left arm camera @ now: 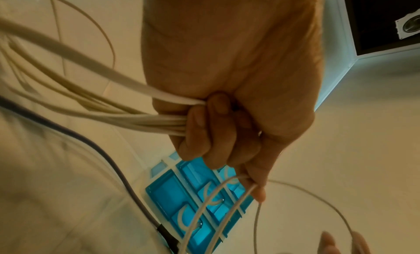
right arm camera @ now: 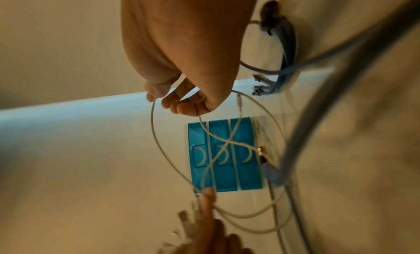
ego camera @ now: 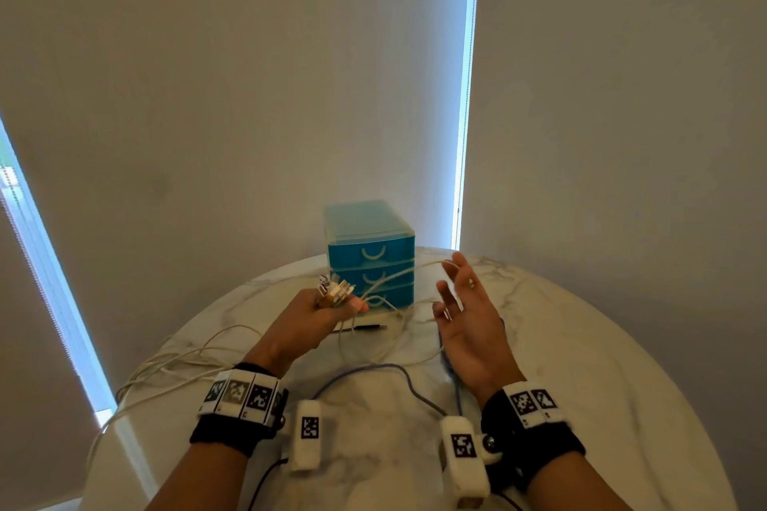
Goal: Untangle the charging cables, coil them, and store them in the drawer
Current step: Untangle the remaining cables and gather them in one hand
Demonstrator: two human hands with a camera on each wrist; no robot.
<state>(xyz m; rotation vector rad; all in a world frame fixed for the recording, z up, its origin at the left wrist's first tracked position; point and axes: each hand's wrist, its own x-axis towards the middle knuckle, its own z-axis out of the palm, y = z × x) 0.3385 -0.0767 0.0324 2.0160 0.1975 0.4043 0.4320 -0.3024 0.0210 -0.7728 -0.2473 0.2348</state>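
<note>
My left hand (ego camera: 328, 313) grips a bundle of white charging cables (left arm camera: 136, 119) in its fist, and their plugs (ego camera: 335, 288) stick up above the knuckles. The cables trail off left across the table. My right hand (ego camera: 460, 303) is held up with straight, spread fingers. A thin white cable loop (right arm camera: 154, 132) runs from the left hand (right arm camera: 206, 200) and hangs over the right hand's fingertips (right arm camera: 181, 105). Behind both hands stands the blue three-drawer unit (ego camera: 369, 257), all drawers shut. A purple cable (ego camera: 398, 369) lies loose on the table, near me.
The round marble table (ego camera: 581, 344) stands against blinds. A coiled blue cable (right arm camera: 286, 42) lies under my right hand. A black plug (ego camera: 369, 327) rests in front of the drawers. White cable slack (ego camera: 166, 365) hangs over the table's left edge.
</note>
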